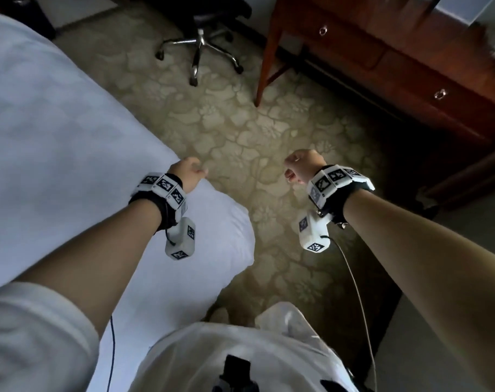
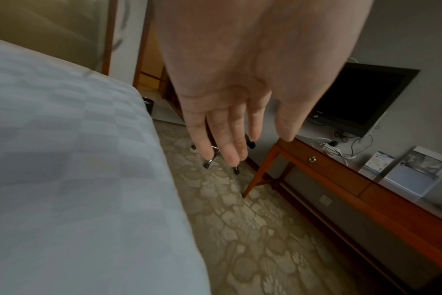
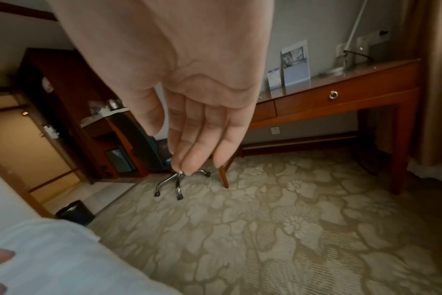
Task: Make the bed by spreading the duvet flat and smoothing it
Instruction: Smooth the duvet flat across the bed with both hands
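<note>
While our left hand is hovering open-fingered over the pale checked fabric duvet, we are hanging our right hand relaxed, empty, above the floral beige carpet.

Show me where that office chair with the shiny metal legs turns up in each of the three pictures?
Head view: the office chair stands at top centre, on the carpet left of the wooden desk.
Left wrist view: only its wheeled base peeks out from behind the fingertips, at centre.
Right wrist view: its base sits at centre, just below the fingertips.
Shared landmark: the desk's front leg, right of the chair in every view.
</note>
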The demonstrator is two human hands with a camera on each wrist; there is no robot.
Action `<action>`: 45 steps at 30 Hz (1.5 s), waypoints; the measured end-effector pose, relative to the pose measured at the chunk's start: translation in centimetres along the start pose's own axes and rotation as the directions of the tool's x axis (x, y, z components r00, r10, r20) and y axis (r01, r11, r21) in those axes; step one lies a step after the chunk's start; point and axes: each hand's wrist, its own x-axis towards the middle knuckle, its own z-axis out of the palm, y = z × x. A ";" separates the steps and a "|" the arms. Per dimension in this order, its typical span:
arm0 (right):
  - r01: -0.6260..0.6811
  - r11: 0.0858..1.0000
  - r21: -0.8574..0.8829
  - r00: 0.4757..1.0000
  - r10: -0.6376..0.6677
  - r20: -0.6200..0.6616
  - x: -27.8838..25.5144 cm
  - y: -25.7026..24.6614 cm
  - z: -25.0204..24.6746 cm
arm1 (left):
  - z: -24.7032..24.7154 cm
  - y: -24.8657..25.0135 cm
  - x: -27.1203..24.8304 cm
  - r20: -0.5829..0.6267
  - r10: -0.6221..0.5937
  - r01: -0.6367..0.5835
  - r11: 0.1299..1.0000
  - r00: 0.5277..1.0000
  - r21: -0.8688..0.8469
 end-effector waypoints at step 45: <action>0.470 0.882 -0.042 0.693 -0.339 0.637 87.5 -67.4 18.1 | -44.1 6.0 74.0 -0.405 -0.697 0.378 0.683 0.591 -0.625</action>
